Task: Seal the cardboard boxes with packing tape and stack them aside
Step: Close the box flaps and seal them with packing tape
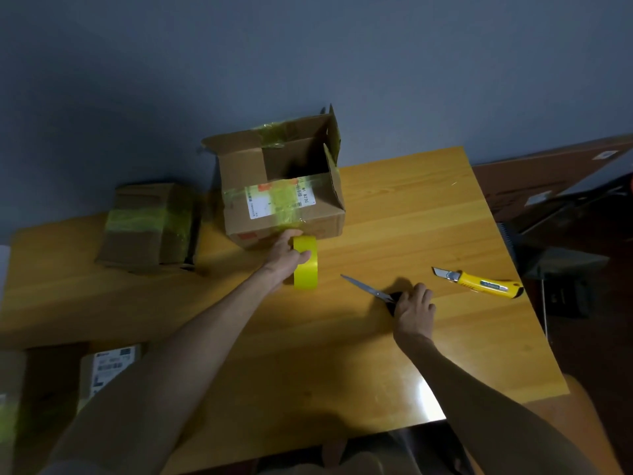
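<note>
An open cardboard box [281, 200] with old yellow-green tape and a white label stands at the table's far side, its flaps up. Just in front of it my left hand [286, 255] grips a yellow tape roll [306, 265] standing on edge. To the right my right hand [414, 311] holds the black handles of scissors [368, 289], whose blades lie on the table pointing toward the roll. A taped, closed box [150, 228] lies on the table's far left.
A yellow utility knife [479, 284] with its blade out lies right of the scissors. More boxes, one with a label [109, 368], sit low at the left edge. The wooden table [342, 371] ends at the right, where dark furniture and cardboard stand.
</note>
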